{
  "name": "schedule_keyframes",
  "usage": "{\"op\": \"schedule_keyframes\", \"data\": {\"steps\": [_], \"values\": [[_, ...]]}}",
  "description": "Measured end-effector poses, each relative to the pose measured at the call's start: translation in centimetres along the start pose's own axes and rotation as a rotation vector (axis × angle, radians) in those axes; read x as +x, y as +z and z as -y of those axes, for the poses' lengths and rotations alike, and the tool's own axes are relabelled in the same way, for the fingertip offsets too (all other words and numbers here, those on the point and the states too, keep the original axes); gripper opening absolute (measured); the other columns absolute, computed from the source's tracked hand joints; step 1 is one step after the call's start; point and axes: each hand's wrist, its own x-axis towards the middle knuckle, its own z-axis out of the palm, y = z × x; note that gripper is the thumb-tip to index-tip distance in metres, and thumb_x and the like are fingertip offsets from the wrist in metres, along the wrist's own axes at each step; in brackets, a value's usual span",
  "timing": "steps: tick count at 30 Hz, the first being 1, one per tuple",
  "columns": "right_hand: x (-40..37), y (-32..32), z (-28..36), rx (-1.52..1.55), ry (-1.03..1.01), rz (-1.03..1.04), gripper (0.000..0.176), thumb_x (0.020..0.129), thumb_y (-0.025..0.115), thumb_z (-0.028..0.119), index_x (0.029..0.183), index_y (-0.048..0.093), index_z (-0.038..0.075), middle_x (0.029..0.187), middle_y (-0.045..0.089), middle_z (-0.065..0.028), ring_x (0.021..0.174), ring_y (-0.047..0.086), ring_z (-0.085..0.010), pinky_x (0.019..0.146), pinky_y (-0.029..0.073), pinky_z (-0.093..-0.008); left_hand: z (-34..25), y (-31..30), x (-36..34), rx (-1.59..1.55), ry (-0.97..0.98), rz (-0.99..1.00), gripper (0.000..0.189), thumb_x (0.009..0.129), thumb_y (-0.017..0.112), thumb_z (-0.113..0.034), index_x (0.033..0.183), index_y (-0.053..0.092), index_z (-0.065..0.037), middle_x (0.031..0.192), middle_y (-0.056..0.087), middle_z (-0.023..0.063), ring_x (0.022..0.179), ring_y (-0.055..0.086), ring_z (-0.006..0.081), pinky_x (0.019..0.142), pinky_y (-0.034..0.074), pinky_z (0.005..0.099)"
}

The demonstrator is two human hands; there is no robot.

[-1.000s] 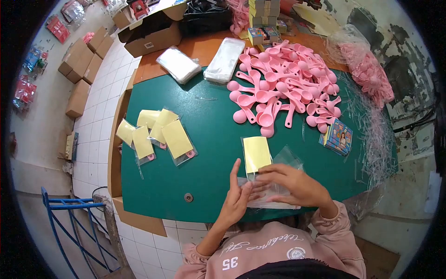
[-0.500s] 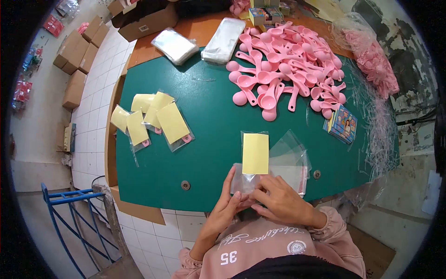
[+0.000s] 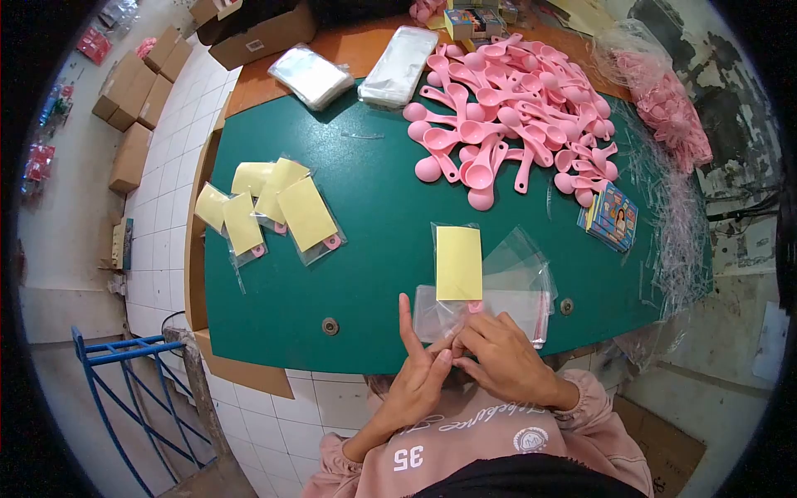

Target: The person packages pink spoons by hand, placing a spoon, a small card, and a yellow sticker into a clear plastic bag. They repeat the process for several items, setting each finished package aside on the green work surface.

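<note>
At filmy, rectangular card bag (image 3: pixel 459 264) | right hand (image 3: pixel 505 358) curled | left hand (image 3: pixel 418 382) half-open | grips unclear

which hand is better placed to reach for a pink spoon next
Probably the right hand: it is nearer the pink spoons heaped ahead and rightward, while the left hand sits farther off. Both are by the yellow-card bag.

Cardboard boxes (image 3: pixel 126 93) (plain brown) sit by the white floor tiles (image 3: pixel 168 217), beyond a blue metal frame (image 3: pixel 124 359).
</note>
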Motion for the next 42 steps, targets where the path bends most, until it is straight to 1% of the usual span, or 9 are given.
{"op": "schedule_keyframes", "data": {"steps": [5, 11, 17, 23, 25, 28, 32, 35, 42], "values": [[-0.1, 0.3, 0.0, -0.087, -0.137, -0.038, 0.017, 0.07, 0.065, 0.012, 0.079, 0.052, 0.005, 0.079, 0.049, -0.0072, 0.076, 0.049, -0.0238, 0.068, 0.033, -0.0348, -0.6, -0.5, 1.3, -0.089, -0.132, -0.073, 0.067, 0.09, 0.04, -0.009, 0.14, -0.005, -0.008, 0.087, 0.063, 0.0137, 0.074, 0.058, 0.014, 0.075, 0.045, 0.0267], [-0.5, 0.3, 0.0, -0.183, -0.206, -0.057, 0.016, 0.068, 0.065, 0.011, 0.076, 0.052, 0.008, 0.077, 0.048, -0.005, 0.072, 0.049, -0.0206, 0.07, 0.033, -0.0374, -0.8, -0.6, 1.7, 0.063, -0.154, -0.079, 0.07, 0.087, 0.045, 0.004, 0.141, 0.005, -0.01, 0.098, 0.055, 0.0087, 0.07, 0.053, 0.0058, 0.062, 0.044, 0.0197], [-1.1, -2.1, -1.1, -0.084, -0.307, 0.077, 0.016, 0.072, 0.063, 0.016, 0.081, 0.053, 0.007, 0.078, 0.047, -0.0056, 0.077, 0.05, -0.0207, 0.073, 0.034, -0.0368, -0.1, -0.5, 2.6, 0.124, -0.079, -0.238, 0.067, 0.086, 0.043, 0.006, 0.141, 0.006, -0.01, 0.091, 0.058, 0.0078, 0.077, 0.058, 0.0084, 0.063, 0.045, 0.0189], [-1.8, -13.9, -9.4, 0.397, -0.296, 0.186, 0.023, 0.073, 0.069, 0.02, 0.079, 0.054, 0.004, 0.079, 0.055, -0.0083, 0.074, 0.052, -0.0223, 0.067, 0.041, -0.0337, -0.3, -1.3, 2.5, -0.191, -0.082, -0.069, 0.037, 0.089, 0.037, 0.003, 0.125, 0.042, -0.001, 0.099, 0.059, 0.0103, 0.091, 0.058, 0.0113, 0.078, 0.051, 0.025], [-2.9, -18.3, -15.1, 0.567, 0.002, -0.161, 0.021, 0.074, 0.068, 0.017, 0.077, 0.053, 0.004, 0.075, 0.056, -0.0062, 0.068, 0.054, -0.0189, 0.071, 0.046, -0.033, 0.2, -1.5, 2.3, -0.191, -0.171, -0.021, 0.029, 0.091, 0.036, 0.0, 0.117, 0.049, 0.003, 0.103, 0.058, 0.0097, 0.093, 0.058, 0.0136, 0.082, 0.05, 0.0262], [-1.0, -21.8, -18.3, -0.078, 0.371, -0.617, 0.021, 0.075, 0.066, 0.015, 0.085, 0.055, 0.0, 0.078, 0.058, -0.0095, 0.074, 0.057, -0.0229, 0.072, 0.046, -0.0341, 0.3, -1.0, 2.1, -0.219, -0.143, -0.044, 0.028, 0.092, 0.035, -0.001, 0.112, 0.052, 0.004, 0.106, 0.057, 0.0094, 0.096, 0.057, 0.0149, 0.086, 0.049, 0.0279], [-1.8, -14.6, -11.8, -0.311, 0.326, -0.633, 0.039, 0.068, 0.065, 0.009, 0.104, 0.052, 0.0, 0.096, 0.054, -0.0159, 0.089, 0.055, -0.03, 0.077, 0.043, -0.037, 0.0, -0.5, 2.0, -0.274, -0.181, -0.088, 0.027, 0.092, 0.034, 0.0, 0.111, 0.053, 0.005, 0.104, 0.056, 0.0087, 0.095, 0.056, 0.0138, 0.087, 0.048, 0.0285], [-1.5, -5.4, -5.9, -0.085, -0.116, -0.228, 0.058, 0.06, 0.076, 0.012, 0.11, 0.047, 0.006, 0.096, 0.042, -0.0133, 0.089, 0.047, -0.0312, 0.081, 0.041, -0.0378, 0.1, -0.1, 2.1, -0.239, -0.169, -0.056, 0.027, 0.091, 0.037, 0.0, 0.113, 0.053, 0.004, 0.11, 0.056, 0.0112, 0.099, 0.056, 0.0183, 0.085, 0.05, 0.0309], [-1.0, -0.6, -5.1, 0.098, -0.07, -0.227, 0.027, 0.068, 0.069, 0.004, 0.091, 0.055, 0.003, 0.095, 0.041, -0.0128, 0.081, 0.05, -0.026, 0.071, 0.046, -0.0351, -2.3, 0.0, 1.4, -0.239, -0.291, 0.009, 0.034, 0.091, 0.035, 0.002, 0.122, 0.048, 0.001, 0.101, 0.056, 0.0048, 0.086, 0.053, 0.0064, 0.083, 0.051, 0.0251]]}}
